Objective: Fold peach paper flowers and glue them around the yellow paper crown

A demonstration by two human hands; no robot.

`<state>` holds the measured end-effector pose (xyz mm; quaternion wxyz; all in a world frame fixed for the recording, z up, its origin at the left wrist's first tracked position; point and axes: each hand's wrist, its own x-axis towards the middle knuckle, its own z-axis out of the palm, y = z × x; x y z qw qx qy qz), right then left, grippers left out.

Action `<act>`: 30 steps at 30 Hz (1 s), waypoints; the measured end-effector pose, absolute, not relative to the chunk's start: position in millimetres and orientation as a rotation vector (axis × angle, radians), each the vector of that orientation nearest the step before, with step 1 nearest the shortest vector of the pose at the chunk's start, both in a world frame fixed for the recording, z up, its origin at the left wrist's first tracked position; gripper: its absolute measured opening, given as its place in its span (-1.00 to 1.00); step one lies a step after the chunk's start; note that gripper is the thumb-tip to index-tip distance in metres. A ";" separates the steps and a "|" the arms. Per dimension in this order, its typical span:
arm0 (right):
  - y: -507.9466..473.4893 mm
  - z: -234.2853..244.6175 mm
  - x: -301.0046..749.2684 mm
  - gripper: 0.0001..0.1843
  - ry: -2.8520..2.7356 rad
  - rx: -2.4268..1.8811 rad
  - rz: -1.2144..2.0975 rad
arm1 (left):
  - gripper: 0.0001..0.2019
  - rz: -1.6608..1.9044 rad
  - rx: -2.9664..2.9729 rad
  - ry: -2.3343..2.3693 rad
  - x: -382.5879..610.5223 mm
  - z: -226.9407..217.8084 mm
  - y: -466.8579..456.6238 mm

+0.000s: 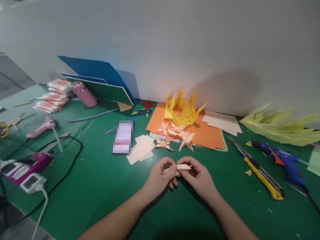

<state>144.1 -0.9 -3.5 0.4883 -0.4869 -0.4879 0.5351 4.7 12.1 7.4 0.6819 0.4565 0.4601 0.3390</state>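
Note:
Between my two hands is a small folded piece of pale peach paper (183,167). My left hand (162,175) pinches its left end, thumb against fingers. My right hand (197,175) grips the other end, its fingertips partly covering the paper. Just beyond my hands lie several folded peach paper flowers (187,140), some on a stack of orange paper (212,136). On that stack stands a yellow folded-paper crown shape (183,115). Loose peach paper sheets (141,150) rest to the left of the flowers.
A yellow utility knife (262,176) and a blue glue gun (285,160) lie at right, below a pale yellow paper piece (277,128). At left are a blurred-out phone (123,137), a pink glue gun (43,128), a power strip (30,170) with cables, and a pink bottle (83,94).

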 end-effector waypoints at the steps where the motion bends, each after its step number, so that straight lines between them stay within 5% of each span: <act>1: -1.0 -3.4 144.3 -0.80 -1.190 -1.183 1.304 | -0.56 0.759 1.022 1.036 4.7 7.4 11.9; 30: -1.1 -2.6 142.5 -0.88 -1.250 -1.186 1.284 | -0.63 0.778 1.088 1.033 1.5 1.5 11.9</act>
